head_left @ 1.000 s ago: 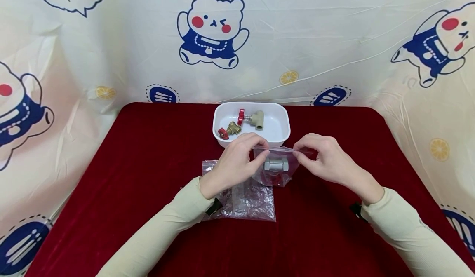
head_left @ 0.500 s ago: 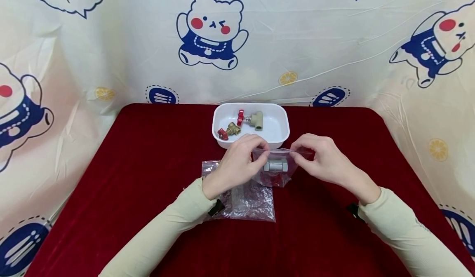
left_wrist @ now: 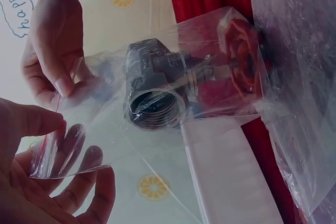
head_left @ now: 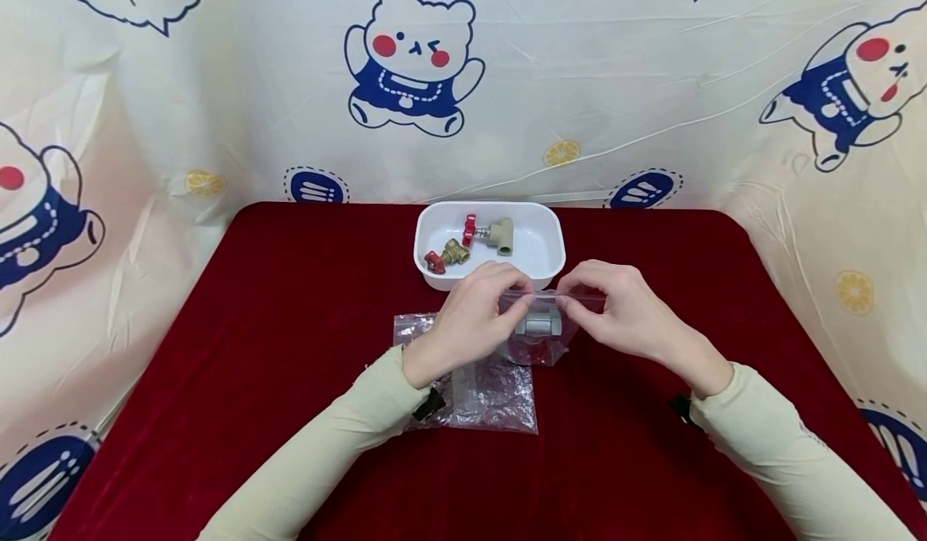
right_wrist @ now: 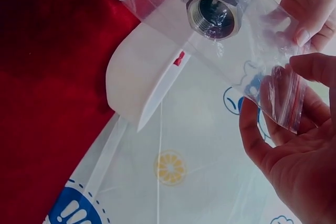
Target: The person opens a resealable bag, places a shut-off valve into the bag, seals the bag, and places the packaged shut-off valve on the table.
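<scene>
A clear zip-lock bag (head_left: 558, 346) with a grey metal valve (head_left: 539, 323) inside stands upright on the table between my hands. The valve's red handwheel (left_wrist: 242, 59) sits at the bottom of the bag, and its threaded opening shows in both wrist views. My left hand (head_left: 474, 311) pinches the bag's top edge at the left between thumb and fingers. At the same edge, close beside it, my right hand (head_left: 623, 307) pinches the red zip strip (right_wrist: 295, 95).
Behind the hands stands a white tray (head_left: 541, 263) holding a brass valve (head_left: 455, 252) and a beige tee valve (head_left: 500, 236), both with red handles. Another clear plastic bag (head_left: 492, 396) lies flat under my left wrist. Dark red cloth (head_left: 290, 299) covers the table; a printed curtain hangs behind.
My right hand has slid left along the bag's top edge, and my left hand has shifted slightly right, so the fingertips are closer together. The valve has stayed in place.
</scene>
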Demonstrator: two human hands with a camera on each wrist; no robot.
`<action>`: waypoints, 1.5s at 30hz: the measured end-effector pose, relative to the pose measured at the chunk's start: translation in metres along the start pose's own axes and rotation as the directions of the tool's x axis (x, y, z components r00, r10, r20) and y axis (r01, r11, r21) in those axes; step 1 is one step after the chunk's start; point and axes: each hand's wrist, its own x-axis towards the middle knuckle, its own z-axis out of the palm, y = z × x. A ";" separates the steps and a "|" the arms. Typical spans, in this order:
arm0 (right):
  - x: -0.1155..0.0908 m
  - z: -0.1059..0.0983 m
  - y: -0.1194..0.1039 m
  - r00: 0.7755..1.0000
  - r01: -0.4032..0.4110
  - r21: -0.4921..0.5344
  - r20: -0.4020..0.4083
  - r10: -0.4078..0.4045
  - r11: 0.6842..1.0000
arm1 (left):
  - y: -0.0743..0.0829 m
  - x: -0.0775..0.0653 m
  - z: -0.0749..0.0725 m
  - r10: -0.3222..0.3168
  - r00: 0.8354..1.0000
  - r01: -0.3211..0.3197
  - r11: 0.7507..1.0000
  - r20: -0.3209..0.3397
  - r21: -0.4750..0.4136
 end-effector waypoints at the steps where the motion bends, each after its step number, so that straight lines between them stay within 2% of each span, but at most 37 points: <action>1: 0.000 0.001 0.000 1.000 0.002 0.001 -0.002 -0.002 1.000 | 0.001 0.000 0.000 -0.001 1.000 0.001 1.000 0.002 0.006; 7: 0.001 0.003 0.001 1.000 0.013 0.007 -0.001 -0.013 1.000 | 0.002 0.002 0.001 0.018 1.000 -0.019 0.999 0.010 0.028; 12: 0.003 0.004 -0.001 1.000 0.003 0.029 0.027 -0.004 1.000 | 0.001 0.003 0.002 0.049 0.999 -0.048 0.998 -0.008 0.034; 17: 0.006 0.006 -0.001 0.999 0.034 0.025 0.024 -0.035 0.999 | 0.001 0.005 0.004 0.059 0.998 -0.059 0.998 -0.020 0.026; 22: 0.007 0.006 0.000 0.999 0.046 0.020 0.022 -0.046 0.999 | -0.002 0.004 0.001 0.044 0.999 -0.043 0.998 -0.004 0.038; 27: 0.008 0.005 -0.002 0.999 0.011 0.017 0.033 -0.012 1.000 | -0.006 0.002 -0.006 0.017 1.000 -0.016 0.999 -0.017 0.036; 31: 0.011 0.006 -0.002 0.999 0.010 0.005 0.039 -0.010 1.000 | -0.008 0.002 -0.008 0.029 0.999 -0.028 0.999 -0.020 0.027; 39: 0.014 0.008 -0.004 0.999 0.020 -0.114 0.050 -0.015 0.993 | -0.007 0.000 -0.008 0.007 1.000 -0.007 1.000 -0.024 0.005; 45: 0.010 0.006 -0.002 1.000 0.001 -0.089 0.027 0.002 0.996 | -0.010 -0.003 -0.013 -0.011 0.999 0.010 1.000 -0.048 -0.016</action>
